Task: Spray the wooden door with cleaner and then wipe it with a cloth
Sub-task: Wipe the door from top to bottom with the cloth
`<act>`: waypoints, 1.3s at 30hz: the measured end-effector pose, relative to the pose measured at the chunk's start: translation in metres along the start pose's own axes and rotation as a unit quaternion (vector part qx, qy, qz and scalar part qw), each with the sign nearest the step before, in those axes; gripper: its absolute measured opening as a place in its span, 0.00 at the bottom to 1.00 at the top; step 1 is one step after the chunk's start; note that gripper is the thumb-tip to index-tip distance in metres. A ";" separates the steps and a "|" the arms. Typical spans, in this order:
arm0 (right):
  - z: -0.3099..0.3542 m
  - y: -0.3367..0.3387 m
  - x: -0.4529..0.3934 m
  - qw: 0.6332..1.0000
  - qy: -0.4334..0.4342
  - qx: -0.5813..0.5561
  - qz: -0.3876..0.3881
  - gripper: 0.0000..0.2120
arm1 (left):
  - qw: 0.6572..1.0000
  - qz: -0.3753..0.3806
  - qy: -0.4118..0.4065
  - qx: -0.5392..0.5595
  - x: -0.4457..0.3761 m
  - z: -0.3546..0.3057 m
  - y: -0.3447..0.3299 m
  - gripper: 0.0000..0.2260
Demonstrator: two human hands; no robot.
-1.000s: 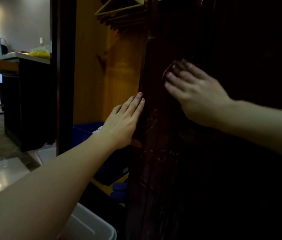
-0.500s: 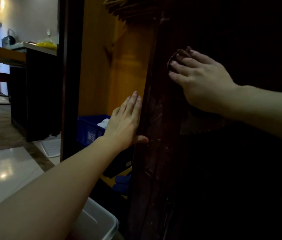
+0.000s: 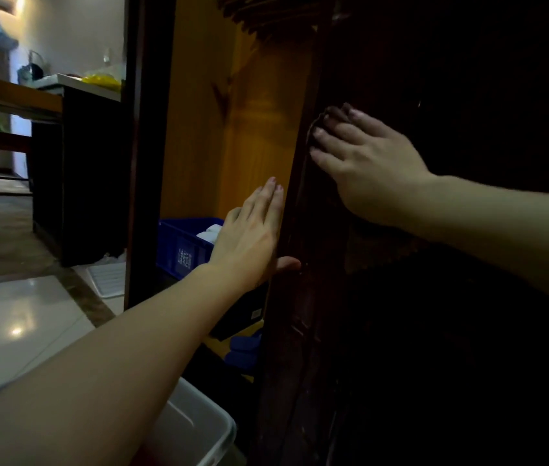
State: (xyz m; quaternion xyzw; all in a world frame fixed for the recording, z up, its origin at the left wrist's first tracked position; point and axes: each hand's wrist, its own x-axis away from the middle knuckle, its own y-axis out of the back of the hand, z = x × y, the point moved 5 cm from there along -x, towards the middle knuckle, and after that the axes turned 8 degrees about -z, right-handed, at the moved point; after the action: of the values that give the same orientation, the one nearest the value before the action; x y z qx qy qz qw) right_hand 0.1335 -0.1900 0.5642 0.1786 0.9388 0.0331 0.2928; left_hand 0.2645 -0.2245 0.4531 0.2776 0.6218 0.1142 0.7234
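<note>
My right hand (image 3: 372, 173) presses a dark cloth (image 3: 377, 250) flat on the wooden door (image 3: 451, 331), fingers straight; below-left of it, my left hand (image 3: 249, 240) braces the door's edge, fingers straight.

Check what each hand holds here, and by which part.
Right hand presses a dark cloth flat against the wooden door. Left hand steadies the door's edge, fingers straight.

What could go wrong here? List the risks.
1. The left hand braces the wooden door at its edge, thumb wrapped round it; a swing could pinch it.
2. The cloth under the right hand hangs loose and may slip.
3. The white bin below could trip a step.
</note>
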 end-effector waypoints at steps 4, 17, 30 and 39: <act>0.052 -0.007 0.018 0.998 0.037 -0.048 0.012 0.27 | 1.000 -0.018 0.008 0.006 0.002 0.002 -0.002 0.51; 0.011 -0.008 0.014 0.999 0.007 -0.023 -0.045 0.29 | 0.998 0.038 -0.043 0.017 0.020 0.005 -0.022 0.61; 0.105 -0.027 0.090 0.986 0.111 -0.126 -0.002 0.25 | 0.998 0.024 0.004 0.065 0.068 0.004 -0.054 0.53; 0.132 -0.029 0.115 0.991 0.070 -0.117 -0.002 0.25 | 0.993 0.046 -0.043 0.102 0.105 -0.012 -0.079 0.56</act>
State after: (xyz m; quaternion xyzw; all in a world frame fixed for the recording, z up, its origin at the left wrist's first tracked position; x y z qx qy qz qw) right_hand 0.1105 -0.1819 0.3890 0.1382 0.9471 0.1540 0.2454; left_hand 0.2600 -0.2324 0.3216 0.3828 0.5853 0.0711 0.7112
